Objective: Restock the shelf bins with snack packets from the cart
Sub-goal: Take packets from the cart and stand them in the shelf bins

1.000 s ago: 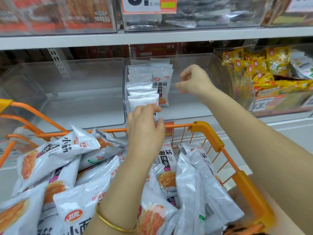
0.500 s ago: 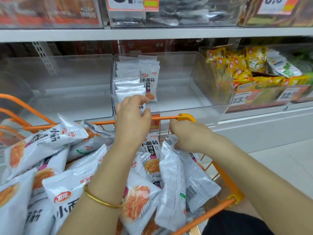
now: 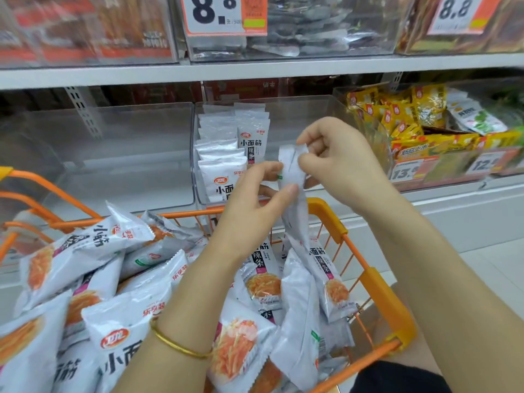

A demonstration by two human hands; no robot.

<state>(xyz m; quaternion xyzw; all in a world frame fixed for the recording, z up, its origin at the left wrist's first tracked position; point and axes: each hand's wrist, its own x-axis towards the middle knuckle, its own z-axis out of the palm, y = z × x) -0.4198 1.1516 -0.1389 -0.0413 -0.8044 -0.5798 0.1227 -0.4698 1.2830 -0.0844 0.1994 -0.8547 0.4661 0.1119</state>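
Note:
Both hands hold one white snack packet (image 3: pixel 292 168) upright in front of the middle clear bin (image 3: pixel 317 114). My right hand (image 3: pixel 337 157) pinches its top edge. My left hand (image 3: pixel 255 202) pinches it lower down, thumb on the front. The packet's lower end hangs toward the orange cart (image 3: pixel 329 217), which is heaped with matching white packets (image 3: pixel 113 279) printed with orange noodles. Rows of the same packets (image 3: pixel 224 154) stand upright along the left side of the middle bin.
A clear bin (image 3: pixel 113 148) at the left holds nothing visible. On the right, a bin of yellow packets (image 3: pixel 397 114) has price labels on its front. An upper shelf (image 3: pixel 255 68) carries more bins and an 8.8 price tag (image 3: pixel 215 12). Pale floor shows lower right.
My right hand went down into the cart, took a packet and lifted it up before the bin. My left hand left the front packet in the bin and now pinches the lifted one.

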